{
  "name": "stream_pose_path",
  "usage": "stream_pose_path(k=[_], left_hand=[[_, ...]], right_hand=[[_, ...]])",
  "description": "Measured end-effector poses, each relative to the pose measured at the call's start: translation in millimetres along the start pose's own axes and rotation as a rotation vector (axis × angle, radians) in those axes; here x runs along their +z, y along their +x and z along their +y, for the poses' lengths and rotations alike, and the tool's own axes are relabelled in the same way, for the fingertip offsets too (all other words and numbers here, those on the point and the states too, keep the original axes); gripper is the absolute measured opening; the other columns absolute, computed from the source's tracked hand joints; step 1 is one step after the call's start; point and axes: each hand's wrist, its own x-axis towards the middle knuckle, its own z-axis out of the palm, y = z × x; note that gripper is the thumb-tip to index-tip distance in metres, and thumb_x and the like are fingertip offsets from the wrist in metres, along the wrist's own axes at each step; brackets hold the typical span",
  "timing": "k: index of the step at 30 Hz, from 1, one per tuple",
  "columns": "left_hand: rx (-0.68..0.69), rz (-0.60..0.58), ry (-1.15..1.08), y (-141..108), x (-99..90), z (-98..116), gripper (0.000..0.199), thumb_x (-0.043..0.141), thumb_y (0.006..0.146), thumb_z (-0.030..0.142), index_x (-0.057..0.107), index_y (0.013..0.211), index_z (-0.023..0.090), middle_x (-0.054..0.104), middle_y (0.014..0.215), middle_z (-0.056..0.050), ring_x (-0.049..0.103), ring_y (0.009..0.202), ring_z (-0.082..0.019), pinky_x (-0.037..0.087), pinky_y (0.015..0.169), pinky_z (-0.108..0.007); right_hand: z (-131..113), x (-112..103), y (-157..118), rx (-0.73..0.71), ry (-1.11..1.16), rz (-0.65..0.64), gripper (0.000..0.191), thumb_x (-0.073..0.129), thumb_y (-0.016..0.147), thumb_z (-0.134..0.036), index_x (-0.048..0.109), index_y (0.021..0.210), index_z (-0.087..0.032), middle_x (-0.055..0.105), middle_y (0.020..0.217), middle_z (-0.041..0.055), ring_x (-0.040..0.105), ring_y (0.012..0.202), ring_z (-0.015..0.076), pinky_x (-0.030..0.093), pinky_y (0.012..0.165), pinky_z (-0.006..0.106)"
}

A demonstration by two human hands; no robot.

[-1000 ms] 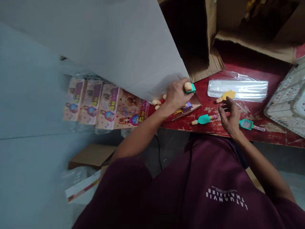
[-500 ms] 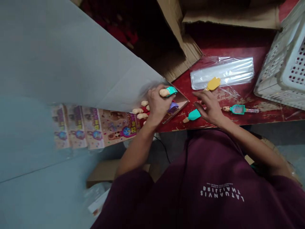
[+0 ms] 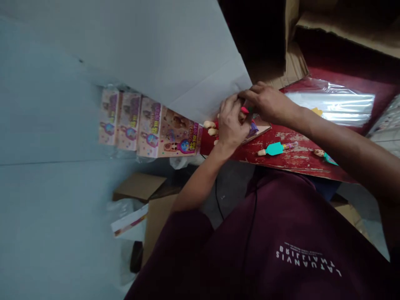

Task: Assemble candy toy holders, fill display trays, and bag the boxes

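Note:
My left hand (image 3: pixel 233 124) is closed around a popsicle-shaped toy whose beige handle end (image 3: pixel 241 117) peeks out between the fingers. It rests over a shallow open box (image 3: pixel 265 127) by the white cardboard flap. My right hand (image 3: pixel 261 100) reaches across, fingertips pinched together against the left hand; what they grip is hidden. A pink piece (image 3: pixel 244 110) shows between the hands. Purple toy parts (image 3: pixel 253 128) lie in the box, and beige handle ends (image 3: pixel 211 127) stick out left of my left hand. A teal popsicle-shaped toy (image 3: pixel 274 148) lies on the red table.
Large white cardboard (image 3: pixel 175 50) rises at left, with printed toy boxes (image 3: pixel 181 133) in a row below it. Clear plastic bags (image 3: pixel 343 106) and a yellow toy (image 3: pixel 317 111) lie at right. Another teal toy (image 3: pixel 330 158) is partly behind my right forearm. A brown carton (image 3: pixel 295 66) stands behind.
My right hand has moved from above the table toys leftward to meet my left hand at the box. The teal toy in my left hand is now mostly hidden. The view has shifted left.

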Motion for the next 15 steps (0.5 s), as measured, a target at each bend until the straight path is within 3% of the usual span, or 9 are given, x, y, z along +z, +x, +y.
stream_pose_path(k=[2, 7, 11, 15], left_hand=[[0.017, 0.03, 0.059, -15, -13.5, 1, 0.056, 0.041, 0.103, 0.058, 0.055, 0.144, 0.022, 0.058, 0.151, -0.013, 0.049, 0.144, -0.031, 0.036, 0.123, -0.052], [0.04, -0.154, 0.069, -34, -17.2, -3, 0.067, 0.031, 0.105, 0.062, 0.047, 0.155, 0.021, 0.043, 0.165, -0.014, 0.033, 0.156, -0.034, 0.018, 0.13, -0.058], [0.029, -0.177, 0.033, -34, -15.5, -6, 0.062, 0.022, 0.109, 0.052, 0.046, 0.157, 0.021, 0.04, 0.167, -0.012, 0.034, 0.156, -0.03, 0.017, 0.131, -0.055], [0.023, -0.176, 0.023, -33, -18.8, -7, 0.062, 0.023, 0.109, 0.053, 0.046, 0.156, 0.021, 0.04, 0.167, -0.012, 0.039, 0.153, -0.03, 0.018, 0.131, -0.055]], right_hand=[[3, 0, 3, 0.02, -0.006, -0.054, 0.03, 0.044, 0.106, -0.031, 0.063, 0.118, -0.012, 0.066, 0.113, 0.0078, 0.06, 0.114, 0.026, 0.043, 0.103, 0.049], [3, -11, 11, 0.017, -0.132, -0.215, 0.016, 0.052, 0.1, -0.023, 0.062, 0.104, -0.012, 0.071, 0.106, 0.0081, 0.063, 0.106, 0.0227, 0.047, 0.096, 0.042], [-1, -17, 15, 0.053, -0.258, -0.258, 0.012, 0.057, 0.093, -0.014, 0.062, 0.105, -0.011, 0.072, 0.099, 0.0114, 0.06, 0.113, 0.0269, 0.049, 0.09, 0.038], [-5, -17, 17, 0.002, -0.358, -0.298, 0.015, 0.055, 0.096, -0.013, 0.063, 0.108, -0.009, 0.072, 0.098, 0.0119, 0.06, 0.11, 0.027, 0.05, 0.091, 0.038]])
